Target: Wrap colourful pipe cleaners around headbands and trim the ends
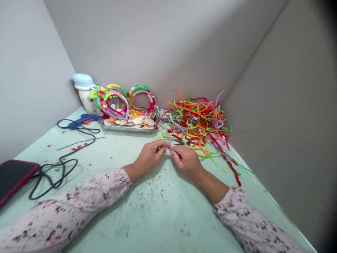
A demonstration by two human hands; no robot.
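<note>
The left hand [150,156] and right hand [189,162] pinched a purple pipe cleaner [170,148]; tabletop [163,218] gave room nearside, its edge [297,225] right of both.

A pale green table [158,225], its top flecked with dark marks [143,192], sits before me among a light grey left wall [26,70], a grey back wall [137,42] where soft light fades along a slant, and a dimmer right wall [279,105].
</note>
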